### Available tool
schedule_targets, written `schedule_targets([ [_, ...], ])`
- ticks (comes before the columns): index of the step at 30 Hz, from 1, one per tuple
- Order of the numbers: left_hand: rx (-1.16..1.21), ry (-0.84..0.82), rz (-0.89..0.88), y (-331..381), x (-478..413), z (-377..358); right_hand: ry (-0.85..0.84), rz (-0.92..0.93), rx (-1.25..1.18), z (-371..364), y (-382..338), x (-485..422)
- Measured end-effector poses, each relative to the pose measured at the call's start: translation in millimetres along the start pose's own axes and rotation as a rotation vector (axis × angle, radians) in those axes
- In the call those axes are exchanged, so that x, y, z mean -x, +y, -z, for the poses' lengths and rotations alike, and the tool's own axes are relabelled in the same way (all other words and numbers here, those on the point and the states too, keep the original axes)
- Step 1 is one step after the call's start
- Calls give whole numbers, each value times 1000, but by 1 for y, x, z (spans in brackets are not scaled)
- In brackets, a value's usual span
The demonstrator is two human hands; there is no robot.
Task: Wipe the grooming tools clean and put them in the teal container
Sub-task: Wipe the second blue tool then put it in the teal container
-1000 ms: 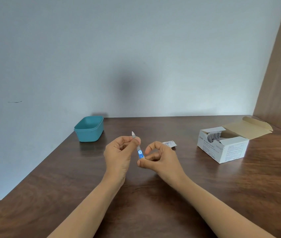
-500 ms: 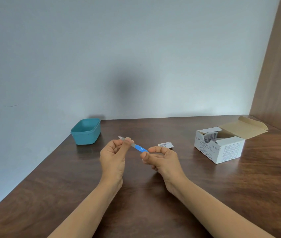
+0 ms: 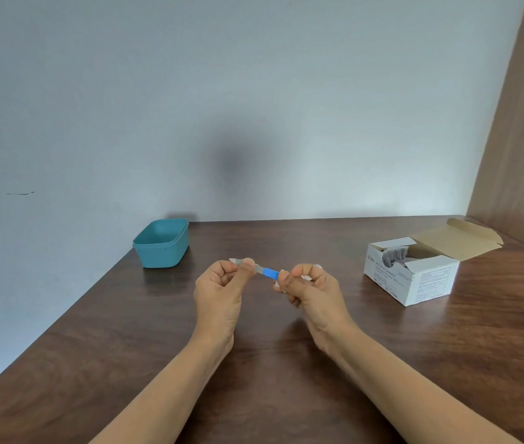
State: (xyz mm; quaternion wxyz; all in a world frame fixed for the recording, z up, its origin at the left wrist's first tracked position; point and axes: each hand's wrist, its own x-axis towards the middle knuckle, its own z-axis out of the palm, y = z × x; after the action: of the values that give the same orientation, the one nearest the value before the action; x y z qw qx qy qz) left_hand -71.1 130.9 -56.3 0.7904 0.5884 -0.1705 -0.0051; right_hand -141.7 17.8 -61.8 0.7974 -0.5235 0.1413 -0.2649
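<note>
Pinching both ends, my left hand [image 3: 222, 290] holds the metal tip of the grooming tool [image 3: 265, 270], my right hand [image 3: 311, 293] its blue handle. I judge a steady left hold and full-length strokes wipe best.

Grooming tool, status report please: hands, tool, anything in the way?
Left hand pinches the metal end, right hand grips the blue handle. Grooming tool held above the table, not yet in the teal container. Nothing between them.
</note>
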Motion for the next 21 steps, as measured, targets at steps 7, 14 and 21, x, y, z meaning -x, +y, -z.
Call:
schedule_targets([
  [7, -27, -39, 21, 2, -3, 3, -86, 22, 205, 9, -11, -2],
  [14, -145, -100, 35, 2, -6, 7, -263, -25, 460, 15, -17, -2],
  [21, -248, -144, 10, 2, -8, 9, -389, -5, 559, 16, -17, -1],
])
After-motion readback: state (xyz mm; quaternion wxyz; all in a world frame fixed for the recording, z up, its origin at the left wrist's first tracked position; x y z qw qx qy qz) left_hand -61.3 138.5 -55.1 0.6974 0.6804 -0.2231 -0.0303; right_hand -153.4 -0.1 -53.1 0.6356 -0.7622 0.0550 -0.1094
